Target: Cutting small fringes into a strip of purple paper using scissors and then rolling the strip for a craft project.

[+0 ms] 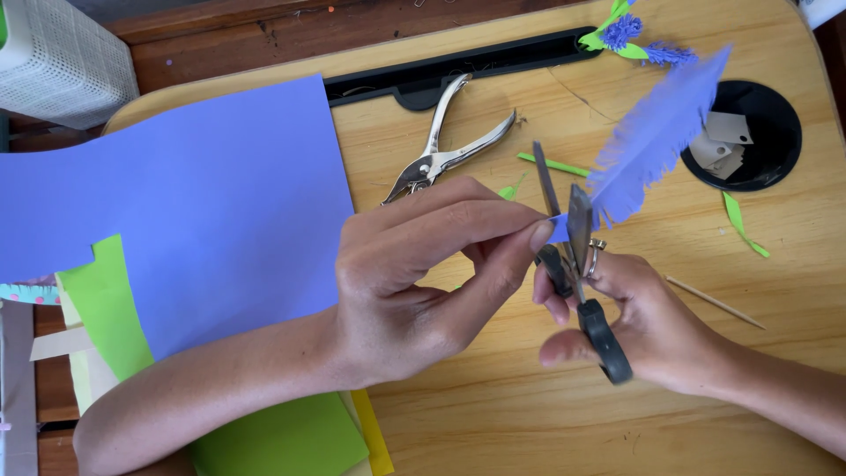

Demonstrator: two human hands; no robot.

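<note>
Left hand [414,273] pinching fringed strip [652,132] at near end. Right hand [643,322] gripping scissors [573,256], blades open around strip. Punch [445,145] farther back on table [529,405].

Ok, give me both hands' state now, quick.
Left hand: pinching the fringed purple paper strip.
Right hand: holding the scissors, blades open.

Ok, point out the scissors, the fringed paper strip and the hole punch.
scissors [577,231], head view, on the blade.
fringed paper strip [656,132], head view, mid fringe.
hole punch [441,150], head view, on the handles.
</note>
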